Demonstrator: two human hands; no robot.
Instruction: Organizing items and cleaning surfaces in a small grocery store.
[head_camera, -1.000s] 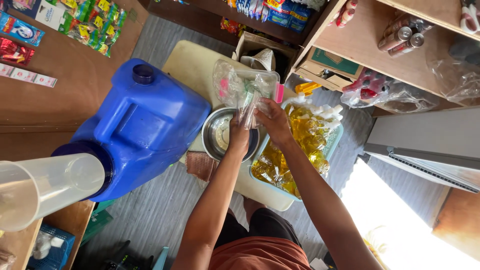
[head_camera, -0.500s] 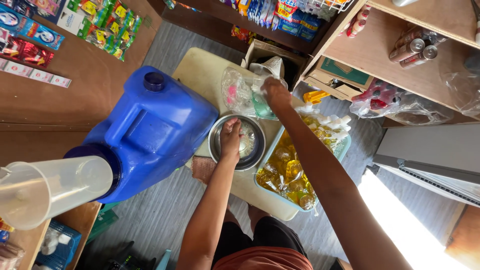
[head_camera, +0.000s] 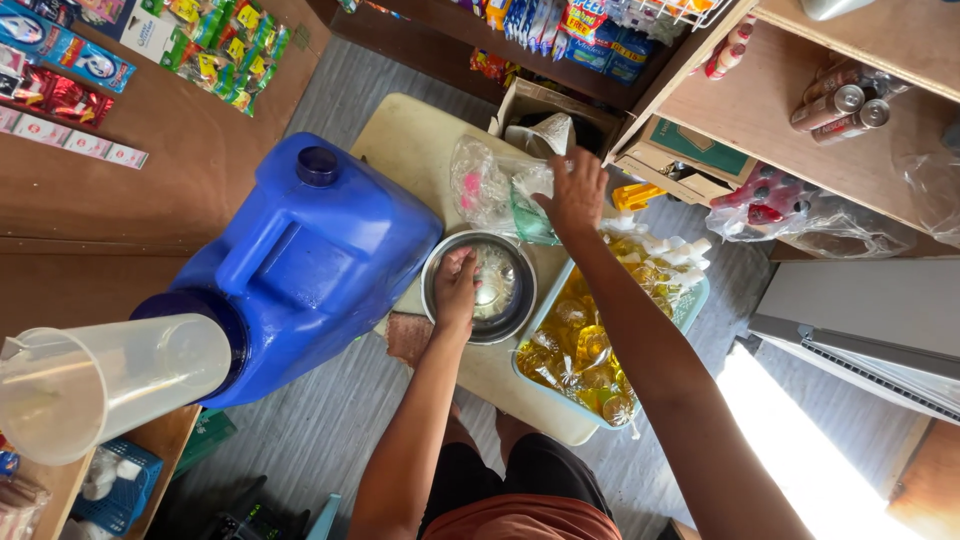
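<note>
Left grip (head_camera: 455, 290) rests spread on the rim of the steel bowl (head_camera: 480, 287) on the bench (head_camera: 410, 140) while right grip (head_camera: 575, 190) closes on the clear plastic bags (head_camera: 490, 185) beyond it, seemingly mid-fetch, needing one bag separated next

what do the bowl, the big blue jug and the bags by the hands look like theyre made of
The bowl under the left hand looks like bare metal, probably steel: grey, shiny, with reflections inside. The blue jug looks like thick moulded plastic, opaque with a dull sheen and a moulded handle. The bags by the right hand look like thin clear plastic film: see-through, crinkled and glossy.
</note>
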